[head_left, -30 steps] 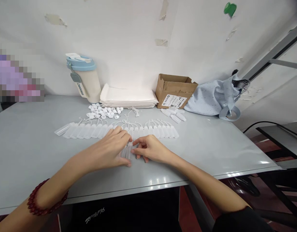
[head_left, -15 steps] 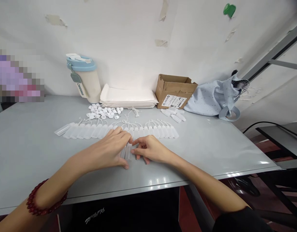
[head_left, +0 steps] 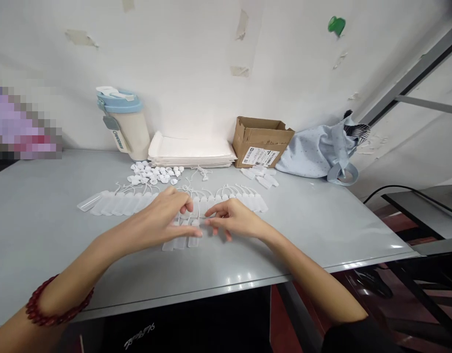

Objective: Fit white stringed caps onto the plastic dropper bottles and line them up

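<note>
My left hand (head_left: 163,220) and my right hand (head_left: 235,219) meet over a few small clear plastic tubes (head_left: 180,239) lying side by side on the grey table (head_left: 49,235). Both sets of fingertips pinch at the tubes' upper ends. Just behind the hands runs a long row of the same tubes with white string loops (head_left: 122,203). Beyond that row lies a heap of small white caps (head_left: 152,173). My left wrist wears a dark red bead bracelet (head_left: 45,314).
Along the wall stand a cream tumbler with a blue lid (head_left: 123,122), a stack of white sheets (head_left: 191,151), an open cardboard box (head_left: 260,142) and a pale blue cloth bag (head_left: 321,153). Loose tubes (head_left: 260,176) lie before the box. A black cable (head_left: 398,189) runs off right.
Both hands lifted slightly and moved back from the near tubes, which now show in front of my left fingers. The view shifted a little to the right and down.
</note>
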`<state>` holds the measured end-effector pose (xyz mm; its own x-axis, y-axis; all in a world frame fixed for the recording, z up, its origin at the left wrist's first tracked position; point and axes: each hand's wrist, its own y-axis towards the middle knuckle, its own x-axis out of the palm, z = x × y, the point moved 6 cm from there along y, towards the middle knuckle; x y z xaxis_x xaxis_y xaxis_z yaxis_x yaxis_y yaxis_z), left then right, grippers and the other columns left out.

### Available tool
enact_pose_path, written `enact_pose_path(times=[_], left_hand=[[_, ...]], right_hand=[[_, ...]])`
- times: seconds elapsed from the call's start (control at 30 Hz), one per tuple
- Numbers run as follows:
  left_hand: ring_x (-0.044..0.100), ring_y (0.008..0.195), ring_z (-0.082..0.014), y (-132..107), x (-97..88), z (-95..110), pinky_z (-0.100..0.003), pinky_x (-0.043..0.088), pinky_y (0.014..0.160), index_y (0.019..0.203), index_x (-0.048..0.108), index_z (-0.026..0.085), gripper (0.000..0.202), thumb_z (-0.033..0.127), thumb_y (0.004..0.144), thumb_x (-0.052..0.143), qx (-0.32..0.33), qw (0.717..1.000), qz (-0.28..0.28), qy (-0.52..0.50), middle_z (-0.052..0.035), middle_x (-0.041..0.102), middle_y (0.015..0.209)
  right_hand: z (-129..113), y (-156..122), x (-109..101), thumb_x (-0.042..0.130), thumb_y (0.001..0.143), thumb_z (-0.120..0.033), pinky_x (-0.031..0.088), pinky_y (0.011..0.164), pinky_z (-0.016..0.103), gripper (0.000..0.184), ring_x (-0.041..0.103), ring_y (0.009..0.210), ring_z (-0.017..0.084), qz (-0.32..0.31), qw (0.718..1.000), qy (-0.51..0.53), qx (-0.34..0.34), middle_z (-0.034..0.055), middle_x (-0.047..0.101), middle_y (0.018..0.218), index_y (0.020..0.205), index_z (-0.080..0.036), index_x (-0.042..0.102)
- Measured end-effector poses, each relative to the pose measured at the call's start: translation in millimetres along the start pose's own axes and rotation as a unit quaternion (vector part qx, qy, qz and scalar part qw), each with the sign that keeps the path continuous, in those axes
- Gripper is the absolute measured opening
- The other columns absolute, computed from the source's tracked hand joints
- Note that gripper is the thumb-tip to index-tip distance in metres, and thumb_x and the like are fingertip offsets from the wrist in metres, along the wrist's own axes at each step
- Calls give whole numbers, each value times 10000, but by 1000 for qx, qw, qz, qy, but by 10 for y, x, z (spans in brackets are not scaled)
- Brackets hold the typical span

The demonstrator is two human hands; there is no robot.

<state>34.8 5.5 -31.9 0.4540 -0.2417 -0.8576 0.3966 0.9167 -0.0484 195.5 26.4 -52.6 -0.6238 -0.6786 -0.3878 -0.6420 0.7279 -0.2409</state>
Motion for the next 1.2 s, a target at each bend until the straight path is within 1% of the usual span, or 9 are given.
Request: enact_pose_path(times=[0.17, 0.33, 0.43, 0.53, 0.63, 0.83, 0.93, 1.03, 1.2], left_hand=[[531, 869, -236, 109, -239, -88, -303, 419, 672, 821, 575, 233, 375, 586, 866, 456, -9, 994, 105, 17, -35, 597, 846], [541, 876, -237, 203, -293, -99, -301, 411, 669, 805, 594, 244, 300, 496, 872, 445, 4, 993, 109, 34, -23, 636, 848], [550, 899, -245, 349, -288, -73, -310, 421, 700, 767, 597, 239, 265, 435, 856, 442, 32, 994, 90, 57, -19, 658, 827], [558, 912, -261, 581, -317, -78, -328, 424, 729, 728, 599, 224, 254, 384, 833, 432, 51, 989, 93, 103, -33, 674, 803], [566, 944, -277, 843, -327, -111, -340, 427, 746, 739, 629, 218, 245, 318, 814, 419, 49, 984, 90, 148, -42, 701, 822], [580, 958, -307, 1172, -184, -133, -349, 440, 735, 793, 702, 190, 244, 291, 746, 485, 50, 981, 79, 168, -80, 722, 829], [571, 969, -331, 1224, -99, -146, -368, 445, 727, 818, 712, 177, 262, 304, 728, 501, 48, 980, 84, 174, -98, 723, 839], [580, 946, -319, 1236, -76, -147, -368, 449, 735, 748, 704, 189, 247, 288, 728, 479, 50, 979, 91, 175, -90, 723, 800], [603, 937, -286, 1188, -273, -134, -347, 457, 777, 741, 698, 194, 277, 299, 737, 441, 39, 978, 123, 162, -67, 731, 819]], right_hand=[[-32, -73, -429, 616, 836, -322, 374, 450, 210, 239, 491, 359, 48, 102, 995, 12, -3, 0, 669, 636, 947, -125, 694], [25, -133, -857, 603, 828, -317, 395, 467, 217, 213, 506, 394, 63, 210, 977, -17, -19, 9, 665, 649, 873, -126, 686], [144, -157, -1156, 578, 827, -249, 446, 539, 244, 173, 539, 459, 95, 323, 941, -96, -17, 30, 680, 669, 872, -118, 681], [263, -179, -1393, 577, 821, -182, 472, 683, 275, 155, 627, 664, 152, 412, 871, -266, 17, 59, 724, 809, 904, -137, 700], [392, -158, -1507, 567, 814, -121, 454, 747, 302, 186, 643, 800, 197, 423, 850, -312, 45, 88, 733, 911, 934, -134, 709], [518, -103, -1536, 576, 803, -87, 436, 738, 287, 213, 648, 859, 207, 395, 848, -343, 81, 91, 733, 991, 950, -148, 718], [560, -75, -1530, 584, 800, -86, 434, 735, 276, 224, 650, 868, 201, 382, 849, -354, 93, 82, 733, 1017, 966, -155, 719], [591, -55, -1531, 590, 797, -88, 437, 747, 276, 238, 646, 897, 206, 374, 847, -365, 99, 83, 724, 1056, 990, -150, 714], [630, -45, -1546, 572, 780, -70, 443, 793, 295, 286, 619, 995, 240, 372, 839, -383, 106, 132, 689, 1116, 1032, -119, 699]])
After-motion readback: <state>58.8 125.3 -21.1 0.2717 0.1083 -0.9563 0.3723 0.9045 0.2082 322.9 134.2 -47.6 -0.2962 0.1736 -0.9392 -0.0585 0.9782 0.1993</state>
